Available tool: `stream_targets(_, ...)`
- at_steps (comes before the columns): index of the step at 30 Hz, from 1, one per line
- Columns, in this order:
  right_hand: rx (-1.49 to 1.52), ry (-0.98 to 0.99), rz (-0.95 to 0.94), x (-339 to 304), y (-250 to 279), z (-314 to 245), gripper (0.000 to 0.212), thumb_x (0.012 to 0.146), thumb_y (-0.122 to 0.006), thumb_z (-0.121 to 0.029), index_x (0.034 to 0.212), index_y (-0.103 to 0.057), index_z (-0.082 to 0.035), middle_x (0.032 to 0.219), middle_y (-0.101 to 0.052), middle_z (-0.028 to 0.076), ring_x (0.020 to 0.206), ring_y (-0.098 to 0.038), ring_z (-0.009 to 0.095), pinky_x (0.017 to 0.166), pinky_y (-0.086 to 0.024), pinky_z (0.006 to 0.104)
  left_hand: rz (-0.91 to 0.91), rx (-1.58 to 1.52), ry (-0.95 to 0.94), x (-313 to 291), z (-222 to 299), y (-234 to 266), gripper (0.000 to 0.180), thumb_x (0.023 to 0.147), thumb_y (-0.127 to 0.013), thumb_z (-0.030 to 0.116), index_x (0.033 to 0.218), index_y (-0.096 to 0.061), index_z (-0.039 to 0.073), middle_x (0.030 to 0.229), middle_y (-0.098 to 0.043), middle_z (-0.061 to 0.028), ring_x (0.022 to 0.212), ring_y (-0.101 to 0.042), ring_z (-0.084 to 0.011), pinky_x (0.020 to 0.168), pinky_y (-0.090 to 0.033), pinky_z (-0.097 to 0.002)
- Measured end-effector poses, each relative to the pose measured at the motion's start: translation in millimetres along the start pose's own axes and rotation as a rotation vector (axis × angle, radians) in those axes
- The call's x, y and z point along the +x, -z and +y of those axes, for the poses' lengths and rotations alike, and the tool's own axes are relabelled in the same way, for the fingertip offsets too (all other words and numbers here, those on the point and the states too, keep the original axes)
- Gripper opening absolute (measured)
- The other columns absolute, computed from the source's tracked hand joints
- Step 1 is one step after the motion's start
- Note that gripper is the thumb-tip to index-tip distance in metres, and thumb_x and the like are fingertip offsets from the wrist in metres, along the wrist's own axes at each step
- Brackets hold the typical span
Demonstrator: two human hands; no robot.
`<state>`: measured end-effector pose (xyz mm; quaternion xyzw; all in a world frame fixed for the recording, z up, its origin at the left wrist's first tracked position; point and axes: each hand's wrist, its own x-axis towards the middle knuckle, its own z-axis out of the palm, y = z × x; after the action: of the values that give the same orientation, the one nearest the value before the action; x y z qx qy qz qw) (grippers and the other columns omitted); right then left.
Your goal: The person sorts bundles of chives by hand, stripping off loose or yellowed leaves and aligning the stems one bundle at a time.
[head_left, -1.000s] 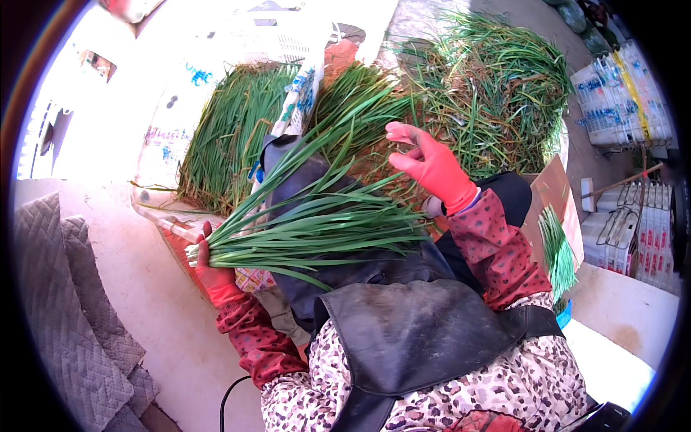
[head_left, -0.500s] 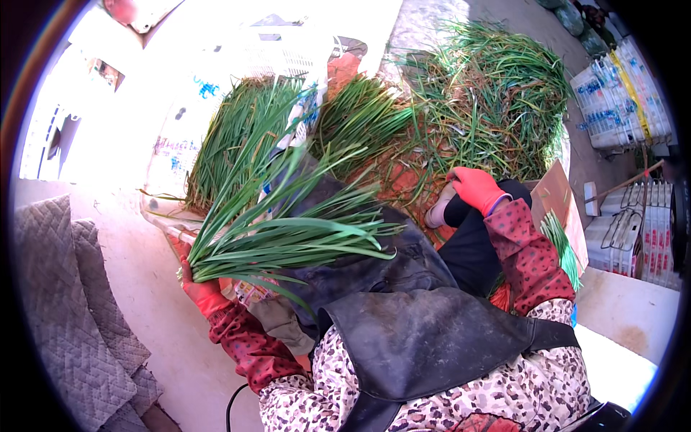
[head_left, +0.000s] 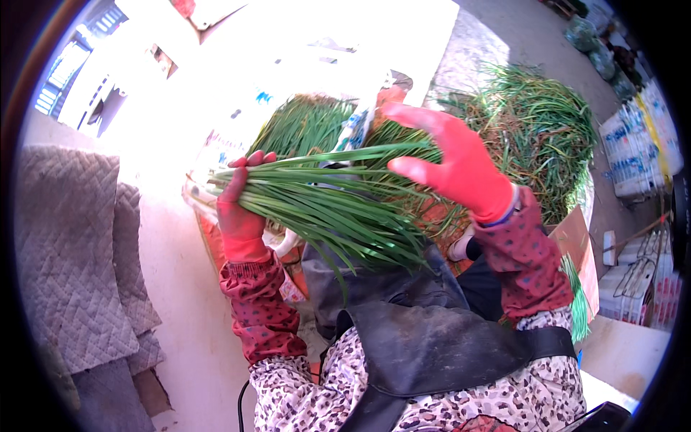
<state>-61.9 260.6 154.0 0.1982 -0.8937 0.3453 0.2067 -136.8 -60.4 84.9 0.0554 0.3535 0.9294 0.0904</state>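
Observation:
A bunch of long, flat green Chinese chives point(head_left: 338, 209) lies sideways above my lap, its pale stem ends to the left and its leaf tips to the right. My left hand point(head_left: 241, 209), in a red glove, is closed around the bunch near the stem ends. My right hand point(head_left: 461, 162), also red-gloved, is raised over the leaves' far side with thumb and fingers apart, holding nothing. A dark apron point(head_left: 432, 345) covers my front and lap.
A pile of chives point(head_left: 306, 122) lies beyond my left hand. A larger, tangled heap of leaves point(head_left: 540, 137) with dry bits spreads at the far right. Grey quilted cloth point(head_left: 68, 252) hangs at left. Stacked white crates or boxes point(head_left: 637, 144) stand at right, near a cardboard sheet point(head_left: 576, 230).
My left hand has lifted the bunch and moved it away from me, turning it flatter. My right hand has risen from beside my knee toward the leaves and opened. The view has shifted left.

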Motion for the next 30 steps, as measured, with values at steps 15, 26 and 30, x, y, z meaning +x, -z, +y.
stream_targets(15, 1.094, -0.844, -0.338, -70.1, -13.7, 14.6, 0.036, 0.076, -0.071, -0.015, 0.108, -0.061, -0.001, 0.091, -0.067, 0.007, 0.081, -0.064, 0.014, 0.076, -0.051, 0.0294, -0.371, -0.362, 0.48, 54.3, -142.1, -116.4, 0.03, 0.088, -0.059, 0.012, 0.116, -0.053, 0.001, 0.104, -0.062, -0.0157, 0.105, -0.058, -0.0351, 0.095, -0.046, -0.0502)
stream_targets(26, 0.159, -0.902, -0.444, -131.6, 84.9, 49.2, 0.05, 0.077, -0.074, -0.03, 0.115, -0.058, -0.002, 0.097, -0.066, 0.011, 0.092, -0.062, 0.016, 0.083, -0.048, 0.0312, -0.19, -0.332, 0.712, 4.8, -252.2, -154.1, 0.043, 0.091, -0.056, 0.015, 0.129, -0.042, 0.001, 0.115, -0.054, -0.0165, 0.112, -0.053, -0.0353, 0.097, -0.042, -0.0532)
stream_targets(30, 0.21, -0.813, -0.143, -148.4, 53.2, 49.1, 0.043, 0.082, -0.07, -0.025, 0.117, -0.058, -0.004, 0.093, -0.065, 0.009, 0.088, -0.062, 0.016, 0.081, -0.049, 0.03, -0.096, -0.256, 0.834, -3.0, -283.2, -116.1, 0.04, 0.094, -0.052, 0.016, 0.128, -0.041, -0.001, 0.113, -0.056, -0.0177, 0.108, -0.055, -0.0343, 0.094, -0.046, -0.0489)
